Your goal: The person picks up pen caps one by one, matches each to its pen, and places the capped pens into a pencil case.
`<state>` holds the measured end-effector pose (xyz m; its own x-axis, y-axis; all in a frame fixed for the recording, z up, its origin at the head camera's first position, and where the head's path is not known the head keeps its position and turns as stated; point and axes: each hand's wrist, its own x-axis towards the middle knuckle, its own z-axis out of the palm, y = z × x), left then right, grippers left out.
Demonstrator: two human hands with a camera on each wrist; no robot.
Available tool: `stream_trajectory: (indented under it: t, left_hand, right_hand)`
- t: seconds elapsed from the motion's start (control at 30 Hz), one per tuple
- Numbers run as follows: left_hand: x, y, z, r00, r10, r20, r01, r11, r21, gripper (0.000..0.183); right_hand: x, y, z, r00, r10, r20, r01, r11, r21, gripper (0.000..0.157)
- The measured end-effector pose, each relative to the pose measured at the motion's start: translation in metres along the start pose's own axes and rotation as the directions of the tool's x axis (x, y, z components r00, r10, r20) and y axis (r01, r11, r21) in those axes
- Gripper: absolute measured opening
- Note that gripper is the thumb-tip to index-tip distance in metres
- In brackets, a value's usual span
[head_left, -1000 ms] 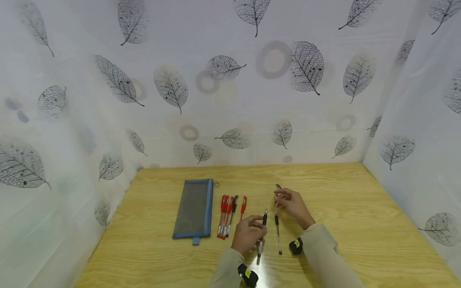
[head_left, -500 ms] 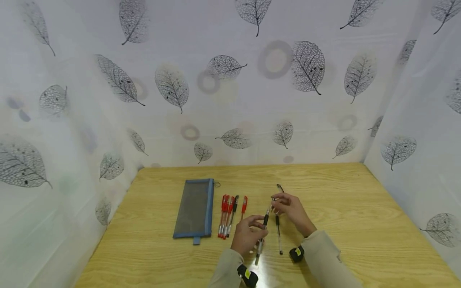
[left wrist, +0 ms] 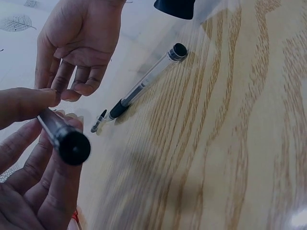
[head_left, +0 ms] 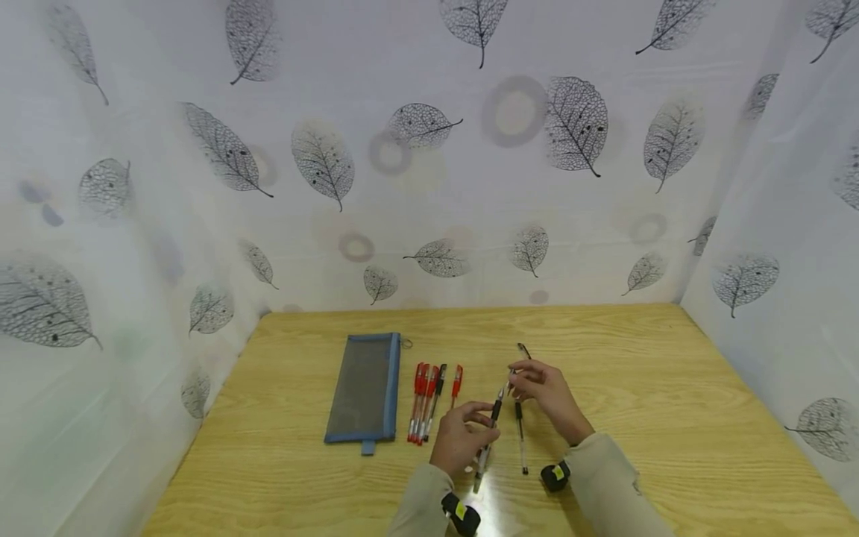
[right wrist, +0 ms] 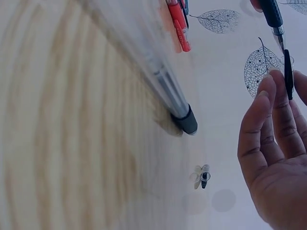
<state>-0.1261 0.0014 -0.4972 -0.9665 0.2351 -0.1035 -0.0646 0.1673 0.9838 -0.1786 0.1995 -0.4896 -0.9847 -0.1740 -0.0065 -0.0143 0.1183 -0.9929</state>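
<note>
In the head view my left hand (head_left: 463,436) pinches an uncapped black gel pen (head_left: 496,411), its tip pointing away and up toward the right hand. My right hand (head_left: 546,395) holds a clear pen cap with a black clip (right wrist: 288,76) between thumb and fingers. The right wrist view has the pen's tip right at the cap; whether it is inside cannot be told. A second uncapped black gel pen (head_left: 522,440) lies on the table between the hands. Beyond the right hand lies another black-clipped cap (head_left: 524,350), partly hidden in the head view.
Left of the hands, several red-capped pens (head_left: 420,403) and a black-capped pen (head_left: 436,399) lie side by side. One more red-capped pen (head_left: 457,382) lies apart, partly behind the left hand. A grey mesh pouch with blue edges (head_left: 363,388) is farther left on the wooden table (head_left: 671,403).
My right hand has brought its cap left and nearer, to the tip of the held pen, uncovering the other cap behind. The left hand has barely moved.
</note>
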Motion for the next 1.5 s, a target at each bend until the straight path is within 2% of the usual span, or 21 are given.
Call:
stream_trajectory:
  t: [0.4, 0.7, 0.87, 1.13, 1.37, 1.5]
  left_hand:
    - [-0.001, 0.005, 0.000, 1.000, 0.014, 0.001, -0.014, 0.999, 0.029, 0.031]
    - [-0.002, 0.007, -0.002, 0.999, 0.026, -0.025, -0.026, 0.999, 0.025, 0.028]
    - [0.000, 0.004, -0.002, 0.999, 0.002, -0.035, -0.001, 1.000, 0.028, 0.023]
    - [0.000, -0.001, -0.002, 0.999, -0.028, 0.040, 0.033, 0.991, -0.128, 0.029]
    - [-0.001, -0.002, 0.008, 0.997, -0.071, 0.007, 0.070, 0.963, -0.259, 0.023]
    - [-0.004, -0.003, 0.011, 0.997, -0.075, -0.014, 0.067, 0.951, -0.303, 0.020]
  right_hand:
    - [-0.003, -0.006, 0.002, 1.000, -0.019, -0.023, 0.020, 0.999, 0.028, 0.046]
    - [-0.006, -0.010, 0.008, 0.999, -0.021, 0.034, 0.022, 0.999, -0.024, 0.042]
    - [-0.007, -0.011, 0.011, 0.998, -0.035, 0.061, 0.037, 0.999, -0.029, 0.042]
    - [-0.009, -0.012, 0.015, 0.998, -0.046, 0.053, 0.047, 0.999, -0.012, 0.035]
    - [-0.010, -0.008, 0.014, 0.992, -0.096, 0.078, 0.093, 0.995, 0.036, 0.031]
    - [-0.012, -0.010, 0.014, 0.986, -0.118, 0.117, 0.112, 0.992, 0.053, 0.030]
